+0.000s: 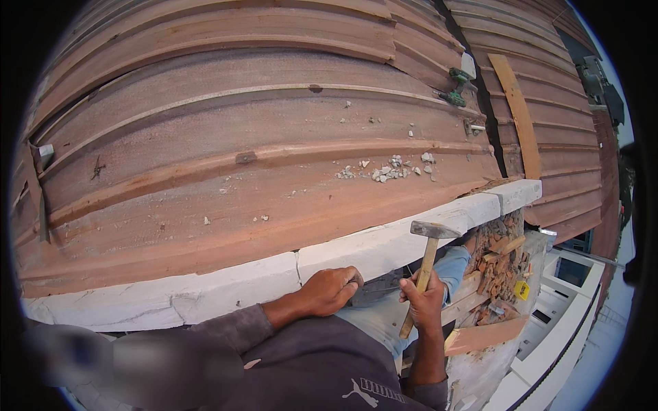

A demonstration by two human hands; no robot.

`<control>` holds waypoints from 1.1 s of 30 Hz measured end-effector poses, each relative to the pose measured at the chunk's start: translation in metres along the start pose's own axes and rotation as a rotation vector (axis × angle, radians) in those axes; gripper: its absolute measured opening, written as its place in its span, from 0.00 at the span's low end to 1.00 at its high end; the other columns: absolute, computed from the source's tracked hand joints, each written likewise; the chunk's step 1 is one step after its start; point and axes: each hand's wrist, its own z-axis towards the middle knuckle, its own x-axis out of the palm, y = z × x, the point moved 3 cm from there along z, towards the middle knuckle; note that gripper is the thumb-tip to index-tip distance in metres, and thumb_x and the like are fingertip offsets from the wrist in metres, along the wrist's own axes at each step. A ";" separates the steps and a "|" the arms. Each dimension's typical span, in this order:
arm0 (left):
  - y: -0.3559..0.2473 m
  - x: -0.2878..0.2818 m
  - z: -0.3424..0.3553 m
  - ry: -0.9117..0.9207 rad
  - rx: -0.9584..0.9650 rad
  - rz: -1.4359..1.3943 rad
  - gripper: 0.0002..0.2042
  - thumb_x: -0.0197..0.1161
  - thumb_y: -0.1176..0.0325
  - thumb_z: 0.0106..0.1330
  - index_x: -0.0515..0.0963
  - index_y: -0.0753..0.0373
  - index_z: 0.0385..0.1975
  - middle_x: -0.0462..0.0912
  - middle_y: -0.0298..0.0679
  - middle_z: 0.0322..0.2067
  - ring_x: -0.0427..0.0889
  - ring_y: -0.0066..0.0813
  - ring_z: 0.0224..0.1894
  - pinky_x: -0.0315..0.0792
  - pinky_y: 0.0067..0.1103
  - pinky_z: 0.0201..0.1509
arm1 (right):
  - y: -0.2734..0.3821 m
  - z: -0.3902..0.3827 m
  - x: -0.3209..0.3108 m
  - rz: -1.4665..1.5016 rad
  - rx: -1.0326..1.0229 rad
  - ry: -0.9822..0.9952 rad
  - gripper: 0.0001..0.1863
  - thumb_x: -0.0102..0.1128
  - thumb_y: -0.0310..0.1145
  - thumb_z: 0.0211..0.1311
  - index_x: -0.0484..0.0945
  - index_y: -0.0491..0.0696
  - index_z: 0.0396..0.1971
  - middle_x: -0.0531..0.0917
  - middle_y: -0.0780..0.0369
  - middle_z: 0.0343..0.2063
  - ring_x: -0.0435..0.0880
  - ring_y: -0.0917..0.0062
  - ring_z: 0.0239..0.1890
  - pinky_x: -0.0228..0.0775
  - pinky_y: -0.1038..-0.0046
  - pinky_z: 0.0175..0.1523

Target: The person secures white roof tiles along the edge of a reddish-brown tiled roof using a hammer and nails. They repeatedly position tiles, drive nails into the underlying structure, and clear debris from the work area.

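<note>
My right hand (425, 301) is wrapped round the wooden handle of a hammer (429, 260). The hammer stands nearly upright, its metal head at the top, in front of the white-painted ledge (384, 248). My left hand (330, 291) is closed in a fist at the near edge of that ledge, close to a vertical crack. Something small and dark shows at its fingertips, but I cannot make out what it is. White rubble chips (392, 170) lie on the reddish ribbed metal roof (274, 171) beyond the ledge.
A green cordless drill (456, 88) lies at the far right of the roof, near a dark gap and a wooden plank (515, 113). Broken brick pieces (495, 257), a yellow tape measure (522, 290) and a board (488, 335) are on the right, below the ledge.
</note>
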 end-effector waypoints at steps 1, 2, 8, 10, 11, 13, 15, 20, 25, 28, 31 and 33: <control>-0.006 0.000 0.002 0.015 -0.011 0.047 0.16 0.56 0.59 0.82 0.81 0.65 0.56 0.90 0.48 0.38 0.90 0.49 0.42 0.79 0.39 0.50 | 0.000 -0.001 -0.001 -0.024 -0.008 0.024 0.16 0.76 0.29 0.68 0.72 0.45 0.40 0.80 0.64 0.28 0.82 0.82 0.25 0.81 0.76 0.30; -0.014 0.003 0.006 0.073 -0.012 0.070 0.16 0.58 0.57 0.81 0.82 0.64 0.53 0.90 0.48 0.37 0.90 0.51 0.41 0.80 0.40 0.49 | 0.000 -0.002 0.000 -0.021 -0.032 0.057 0.17 0.77 0.30 0.68 0.72 0.45 0.40 0.80 0.64 0.28 0.82 0.81 0.25 0.82 0.76 0.29; -0.044 0.024 0.059 0.248 0.175 0.248 0.17 0.65 0.52 0.77 0.86 0.63 0.44 0.89 0.51 0.36 0.88 0.56 0.40 0.80 0.44 0.47 | -0.006 0.000 0.001 -0.047 -0.062 0.038 0.15 0.75 0.31 0.71 0.73 0.45 0.40 0.83 0.63 0.29 0.84 0.81 0.27 0.81 0.77 0.33; -0.031 0.028 0.082 0.260 0.179 0.277 0.16 0.66 0.54 0.76 0.87 0.63 0.45 0.89 0.52 0.37 0.88 0.58 0.41 0.79 0.43 0.47 | -0.008 0.007 -0.008 -0.031 -0.101 -0.035 0.14 0.73 0.33 0.73 0.73 0.45 0.40 0.84 0.63 0.29 0.84 0.81 0.27 0.81 0.77 0.34; -0.019 0.026 0.098 0.208 0.192 0.212 0.16 0.66 0.54 0.77 0.87 0.63 0.44 0.89 0.51 0.37 0.88 0.55 0.41 0.79 0.42 0.47 | -0.010 0.013 -0.015 -0.074 -0.101 -0.082 0.14 0.71 0.36 0.75 0.74 0.45 0.42 0.82 0.65 0.27 0.82 0.83 0.26 0.78 0.78 0.30; 0.018 0.009 0.149 0.077 0.117 0.081 0.17 0.63 0.54 0.79 0.86 0.64 0.44 0.89 0.49 0.36 0.89 0.48 0.39 0.79 0.39 0.47 | -0.016 0.024 -0.035 -0.108 -0.010 -0.148 0.14 0.71 0.36 0.75 0.74 0.46 0.42 0.80 0.66 0.26 0.79 0.84 0.23 0.75 0.79 0.27; 0.066 -0.011 0.207 -0.084 0.007 -0.015 0.18 0.61 0.53 0.81 0.86 0.64 0.44 0.89 0.49 0.35 0.89 0.46 0.39 0.79 0.37 0.46 | -0.023 0.035 -0.054 -0.092 0.018 -0.173 0.15 0.72 0.37 0.74 0.75 0.45 0.44 0.77 0.68 0.24 0.73 0.86 0.19 0.69 0.80 0.23; 0.178 0.012 0.327 -0.239 -0.219 -0.079 0.20 0.59 0.53 0.82 0.86 0.65 0.45 0.90 0.46 0.36 0.89 0.37 0.38 0.79 0.33 0.45 | -0.029 0.065 -0.080 -0.253 0.114 -0.197 0.21 0.70 0.32 0.73 0.71 0.44 0.58 0.77 0.67 0.25 0.72 0.86 0.18 0.66 0.79 0.22; 0.241 0.091 0.351 -0.173 -0.322 -0.114 0.17 0.60 0.57 0.82 0.86 0.67 0.45 0.92 0.43 0.35 0.91 0.31 0.37 0.82 0.30 0.45 | 0.013 0.108 -0.098 -0.285 -0.007 -0.135 0.29 0.61 0.26 0.75 0.66 0.45 0.73 0.79 0.66 0.30 0.75 0.87 0.24 0.68 0.80 0.27; 0.249 0.102 0.346 -0.215 -0.329 -0.242 0.16 0.61 0.57 0.81 0.86 0.65 0.43 0.92 0.43 0.33 0.92 0.34 0.37 0.82 0.31 0.45 | 0.037 0.151 -0.106 -0.370 -0.003 -0.046 0.29 0.61 0.31 0.77 0.66 0.47 0.74 0.84 0.60 0.33 0.82 0.76 0.26 0.76 0.70 0.33; 0.236 0.092 0.342 -0.250 -0.317 -0.263 0.16 0.62 0.55 0.80 0.87 0.63 0.41 0.92 0.44 0.32 0.92 0.40 0.36 0.81 0.34 0.45 | 0.048 0.209 -0.085 -1.062 -0.427 0.061 0.29 0.61 0.35 0.76 0.66 0.48 0.74 0.88 0.50 0.37 0.88 0.55 0.33 0.79 0.54 0.42; 0.227 0.081 0.335 -0.268 -0.378 -0.330 0.16 0.62 0.56 0.80 0.87 0.64 0.40 0.92 0.44 0.32 0.92 0.39 0.36 0.81 0.34 0.45 | 0.044 0.231 -0.076 -1.219 -0.258 0.172 0.30 0.61 0.36 0.76 0.67 0.49 0.73 0.89 0.45 0.38 0.88 0.44 0.39 0.78 0.46 0.47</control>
